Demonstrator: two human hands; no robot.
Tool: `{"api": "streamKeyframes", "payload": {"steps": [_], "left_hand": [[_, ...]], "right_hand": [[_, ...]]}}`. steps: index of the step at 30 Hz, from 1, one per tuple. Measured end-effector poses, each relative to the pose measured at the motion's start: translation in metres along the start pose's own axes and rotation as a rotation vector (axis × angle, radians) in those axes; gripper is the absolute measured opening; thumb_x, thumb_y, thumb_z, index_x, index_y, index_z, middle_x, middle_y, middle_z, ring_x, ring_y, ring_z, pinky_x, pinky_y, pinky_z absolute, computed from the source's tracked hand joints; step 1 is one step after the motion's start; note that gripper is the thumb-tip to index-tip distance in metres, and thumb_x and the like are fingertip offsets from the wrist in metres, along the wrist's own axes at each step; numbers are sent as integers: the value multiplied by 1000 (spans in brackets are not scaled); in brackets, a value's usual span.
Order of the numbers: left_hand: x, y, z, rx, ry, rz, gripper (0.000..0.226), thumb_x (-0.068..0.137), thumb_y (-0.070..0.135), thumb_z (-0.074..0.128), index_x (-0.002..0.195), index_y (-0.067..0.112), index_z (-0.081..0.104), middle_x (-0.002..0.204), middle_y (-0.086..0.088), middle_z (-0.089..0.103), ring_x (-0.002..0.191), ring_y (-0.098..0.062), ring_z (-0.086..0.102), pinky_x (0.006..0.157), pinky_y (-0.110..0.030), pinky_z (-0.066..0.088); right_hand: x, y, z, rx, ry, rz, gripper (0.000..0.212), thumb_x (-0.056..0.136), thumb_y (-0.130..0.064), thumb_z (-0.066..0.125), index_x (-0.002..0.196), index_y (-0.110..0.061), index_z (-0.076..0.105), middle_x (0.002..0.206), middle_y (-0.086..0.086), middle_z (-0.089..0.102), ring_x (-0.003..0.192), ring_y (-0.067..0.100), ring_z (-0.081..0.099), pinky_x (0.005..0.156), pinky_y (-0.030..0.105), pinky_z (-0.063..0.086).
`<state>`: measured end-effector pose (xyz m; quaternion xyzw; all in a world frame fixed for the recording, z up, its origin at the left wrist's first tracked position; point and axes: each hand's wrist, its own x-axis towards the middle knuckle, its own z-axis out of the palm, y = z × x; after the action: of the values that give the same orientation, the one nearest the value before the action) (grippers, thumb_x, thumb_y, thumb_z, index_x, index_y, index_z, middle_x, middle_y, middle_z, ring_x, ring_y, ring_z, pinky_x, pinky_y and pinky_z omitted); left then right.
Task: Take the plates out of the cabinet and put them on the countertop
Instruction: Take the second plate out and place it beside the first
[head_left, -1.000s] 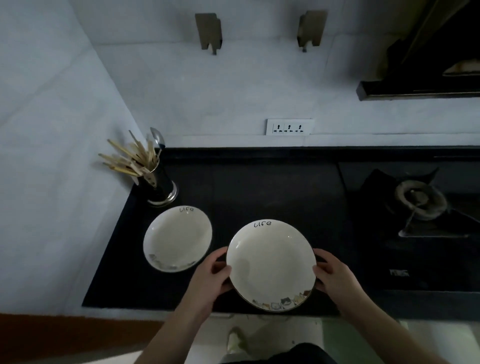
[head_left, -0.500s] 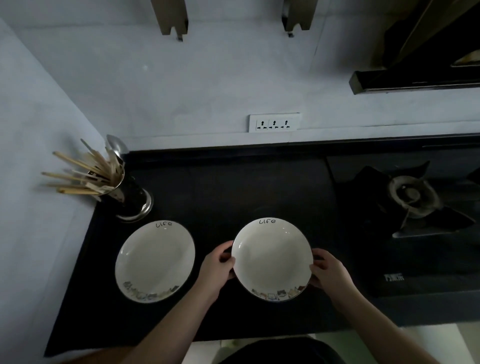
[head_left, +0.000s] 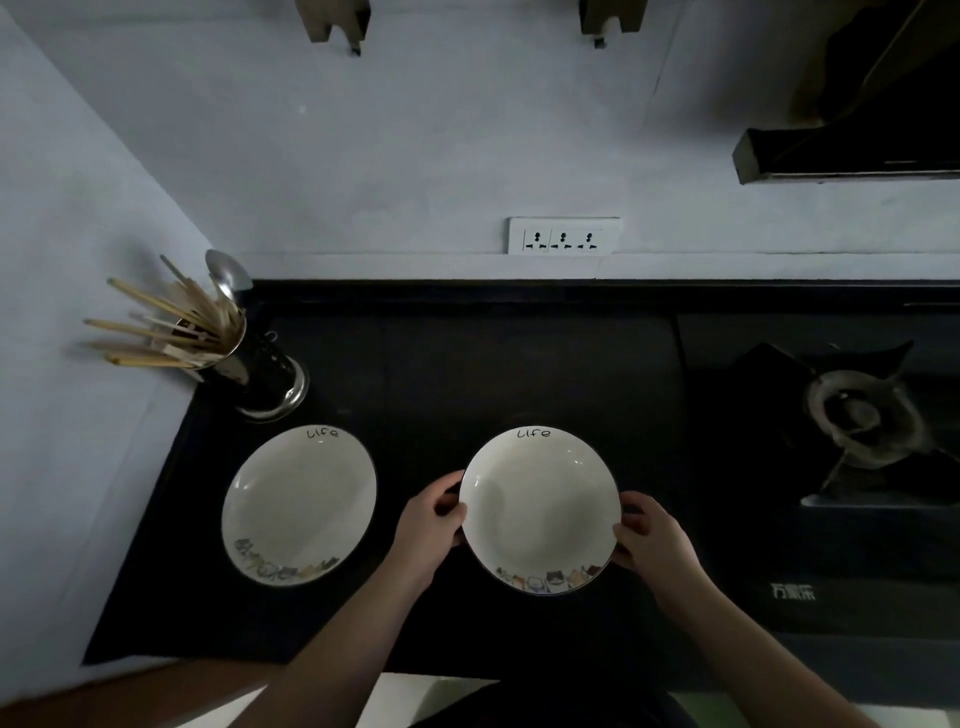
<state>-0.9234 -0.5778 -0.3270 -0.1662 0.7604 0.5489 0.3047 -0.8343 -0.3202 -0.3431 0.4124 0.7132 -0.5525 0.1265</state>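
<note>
Two white plates with "life" lettering and a row of cat drawings lie over the black countertop (head_left: 467, 374). The left plate (head_left: 300, 506) rests flat on the counter, untouched. The right plate (head_left: 540, 509) is held by both hands: my left hand (head_left: 428, 525) grips its left rim, and my right hand (head_left: 649, 540) grips its right rim. I cannot tell whether this plate touches the counter or hovers just above it. The cabinet is out of view.
A metal utensil holder (head_left: 260, 364) with chopsticks and a spoon stands at the counter's back left corner. A gas stove burner (head_left: 862, 410) sits to the right. A wall socket strip (head_left: 563, 236) is behind, and a range hood (head_left: 852, 156) hangs at upper right.
Both hands carried the right plate forward from the counter's front edge to beside the left plate. The camera view shifted forward over the counter.
</note>
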Motion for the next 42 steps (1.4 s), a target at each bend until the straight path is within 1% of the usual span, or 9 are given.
{"api": "streamKeyframes", "payload": {"steps": [6, 11, 16, 19, 22, 25, 32, 38, 42], "left_hand": [[2, -1, 2, 95, 38, 45, 48, 96, 10, 61, 133, 39, 58, 128, 1, 61, 109, -15, 62, 88, -41, 59], [0, 1, 8, 136, 84, 44, 48, 97, 13, 60, 137, 38, 55, 139, 5, 57, 122, -16, 57, 97, -43, 55], [-3, 6, 13, 1, 87, -25, 45, 97, 12, 60, 132, 40, 59, 139, 4, 55, 111, -12, 57, 90, -39, 58], [-3, 13, 19, 11, 86, -26, 45, 97, 11, 59, 133, 38, 59, 141, 2, 54, 106, -10, 56, 87, -37, 58], [-2, 18, 20, 16, 81, -37, 47, 96, 8, 59, 133, 37, 59, 141, 1, 53, 99, -8, 55, 75, -28, 58], [-3, 16, 22, 40, 82, -37, 47, 97, 10, 59, 135, 38, 57, 142, 1, 52, 104, -10, 55, 79, -30, 58], [-6, 10, 30, 331, 158, 102, 49, 99, 18, 57, 144, 34, 47, 143, 1, 53, 125, -18, 55, 99, -44, 54], [-10, 9, 23, 414, 145, 105, 53, 97, 28, 59, 147, 30, 41, 139, 0, 55, 115, -15, 60, 92, -40, 57], [-23, 6, 8, 591, 108, 174, 50, 99, 37, 53, 147, 31, 39, 139, 0, 56, 116, -14, 60, 97, -36, 53]], "right_hand": [[4, 4, 2, -131, 19, -99, 37, 93, -14, 60, 126, -28, 52, 93, -14, 62, 77, 7, 66, 51, 19, 54], [9, 8, 5, -185, 51, -138, 30, 94, -12, 57, 119, -28, 52, 89, -13, 62, 72, 6, 66, 46, 15, 50], [14, -2, 3, -221, 78, -166, 23, 93, -11, 57, 105, -29, 51, 84, -9, 63, 67, 8, 66, 46, 19, 52], [15, -5, -1, -257, 78, -196, 23, 94, -10, 55, 106, -28, 49, 85, -8, 62, 68, 9, 66, 46, 20, 51], [18, -4, -5, -267, 66, -178, 23, 94, -9, 55, 109, -25, 47, 86, -6, 61, 70, 10, 66, 47, 22, 52], [18, -4, -6, -282, 60, -174, 24, 94, -8, 57, 112, -22, 47, 85, -5, 60, 70, 12, 65, 47, 22, 52], [14, -1, -11, -300, 35, -201, 26, 96, -10, 54, 120, -14, 47, 90, -1, 63, 73, 14, 67, 55, 29, 58], [11, 2, -21, -486, 66, -229, 39, 94, -34, 60, 128, -21, 49, 86, -10, 56, 68, 3, 56, 50, 17, 41], [4, 5, -38, -510, 119, -206, 32, 95, -41, 55, 122, -23, 55, 84, -8, 60, 67, 7, 62, 51, 20, 44]]}}
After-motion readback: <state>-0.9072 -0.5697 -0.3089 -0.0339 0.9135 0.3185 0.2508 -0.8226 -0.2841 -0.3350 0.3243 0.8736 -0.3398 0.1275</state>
